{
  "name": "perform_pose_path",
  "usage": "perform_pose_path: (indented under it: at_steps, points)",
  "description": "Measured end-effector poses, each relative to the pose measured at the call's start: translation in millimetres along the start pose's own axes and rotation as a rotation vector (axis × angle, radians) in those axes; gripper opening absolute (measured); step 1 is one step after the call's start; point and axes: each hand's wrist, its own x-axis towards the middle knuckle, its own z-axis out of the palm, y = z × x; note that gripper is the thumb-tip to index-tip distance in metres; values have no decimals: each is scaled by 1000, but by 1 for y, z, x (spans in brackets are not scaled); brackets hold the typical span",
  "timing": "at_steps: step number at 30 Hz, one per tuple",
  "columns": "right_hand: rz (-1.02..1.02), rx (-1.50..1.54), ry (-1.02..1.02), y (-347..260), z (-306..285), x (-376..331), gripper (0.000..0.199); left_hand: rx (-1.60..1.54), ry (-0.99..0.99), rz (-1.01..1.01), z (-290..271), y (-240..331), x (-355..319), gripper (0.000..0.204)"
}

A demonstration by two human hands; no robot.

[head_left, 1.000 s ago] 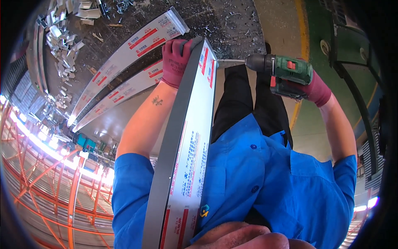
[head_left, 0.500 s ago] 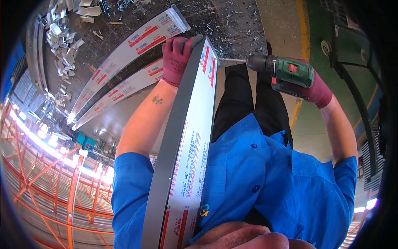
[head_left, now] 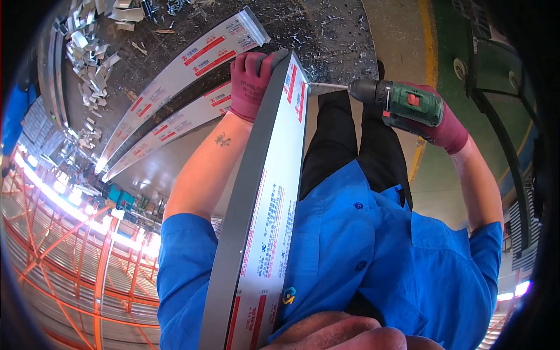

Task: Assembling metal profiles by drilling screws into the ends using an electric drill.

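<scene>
A long metal profile, dark grey on one side and covered with printed film on the other, runs from close to my body toward its far end. My left hand, in a dark red glove with grey fingertips, is closed round the profile near that end. In my right hand, also gloved, is a green and black cordless drill held sideways. Its long thin bit points left, and the tip meets the profile's right edge near the far end. The right fingers are partly hidden behind the drill.
Two more film-covered profiles lie on the dark, chip-strewn work surface at the far left. Beyond them is a heap of metal offcuts. A dark metal frame stands at the right. Someone in blue is at the far left edge.
Hands, profile and drill have shifted very slightly to the right in the picture. The bit remains against the profile's edge. More of the blue-clad person shows at the left.
</scene>
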Motion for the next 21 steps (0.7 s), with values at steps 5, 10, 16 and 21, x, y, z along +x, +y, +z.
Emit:
perform_pose_path:
  at_steps: [5, 10, 16, 21]
  points:
    - [14, 32, -6, -1, 1, -1, 55, -14, 0, -1, -1, 1, 1, 49]
    - [-23, -15, -10, -1, 2, 2, 54, -33, 6, -13, 1, 1, -1, 49]
    - [-18, -21, 12, 1, 2, 0, 50, -22, 11, -14, 1, 1, 0, 49]
    - [-86, -88, 42, 5, 4, 0, 49, -18, 6, -11, 3, 0, -1, 49]
